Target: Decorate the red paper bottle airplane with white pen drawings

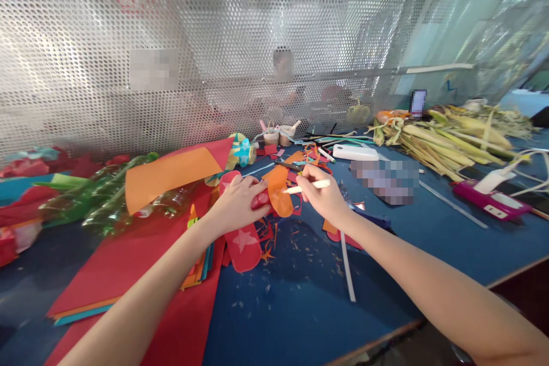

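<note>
My right hand is closed around a slim white pen, which lies tilted with its tip touching an orange paper piece with a rounded end. My left hand grips the left side of that orange piece, its fingers curled, and a bit of red shows between thumb and fingers. Under the left hand lies a rounded red strip with pale stars. Black-bladed scissors lie just behind the orange piece, partly hidden by my right hand. Orange and red paper scraps are scattered around.
Large red sheets and an orange sheet lie left, by green plastic bottles. Small cups stand behind, before a perforated metal screen. A white glue gun, dried husks and a magenta power strip are right.
</note>
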Available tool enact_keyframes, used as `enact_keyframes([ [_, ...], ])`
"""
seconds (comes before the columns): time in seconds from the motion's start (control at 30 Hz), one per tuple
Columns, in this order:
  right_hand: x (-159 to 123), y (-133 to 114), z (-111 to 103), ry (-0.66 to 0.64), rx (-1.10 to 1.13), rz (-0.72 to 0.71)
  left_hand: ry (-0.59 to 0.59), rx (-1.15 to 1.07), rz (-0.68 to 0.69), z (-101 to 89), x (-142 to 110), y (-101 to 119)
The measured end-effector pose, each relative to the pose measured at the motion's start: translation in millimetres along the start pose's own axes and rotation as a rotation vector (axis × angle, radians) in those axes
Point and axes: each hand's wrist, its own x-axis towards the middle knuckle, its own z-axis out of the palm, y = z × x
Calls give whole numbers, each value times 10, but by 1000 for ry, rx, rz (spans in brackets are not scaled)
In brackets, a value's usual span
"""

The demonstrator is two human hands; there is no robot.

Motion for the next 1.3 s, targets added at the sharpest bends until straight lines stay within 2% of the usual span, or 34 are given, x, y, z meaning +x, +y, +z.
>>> enact_keyframes([
  [0.3, -25, 0, 22, -81, 13, -55, 2, -20, -8, 25, 1, -22],
  [0.87, -41, 31, 37, -104, 42, -55, -27, -6, -46, -1, 0, 17],
  [1.3, -42, 21, 31, -106, 10, -54, 3, -8, -6, 8, -6, 3],
])
